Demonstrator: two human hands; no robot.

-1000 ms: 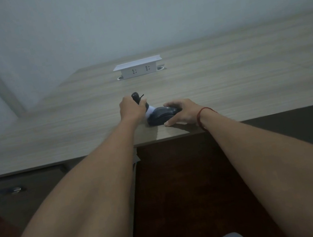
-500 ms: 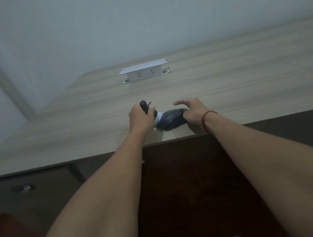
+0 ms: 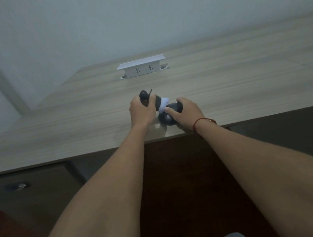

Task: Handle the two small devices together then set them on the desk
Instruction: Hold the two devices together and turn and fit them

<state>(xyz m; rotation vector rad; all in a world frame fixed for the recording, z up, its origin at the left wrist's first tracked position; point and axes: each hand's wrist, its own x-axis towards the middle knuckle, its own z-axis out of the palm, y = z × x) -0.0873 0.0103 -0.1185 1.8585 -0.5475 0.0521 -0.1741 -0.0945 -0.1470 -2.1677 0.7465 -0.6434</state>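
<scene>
My left hand (image 3: 141,111) is wrapped around a black handheld device with a white tip (image 3: 160,102), tilted so the white end points down to the right. My right hand (image 3: 189,113) grips a dark rounded mouse-like device (image 3: 169,120), tipped up on the wooden desk (image 3: 249,82) near its front edge. The white tip of the first device touches or nearly touches the dark device. My fingers hide much of both devices.
A white pop-up socket box (image 3: 141,67) stands on the desk behind my hands. A drawer unit with a metal knob (image 3: 20,185) sits under the desk at the left. My knees show at the bottom.
My right hand has tipped the dark device up off its flat position. My left hand has tilted the black device so its white tip meets it.
</scene>
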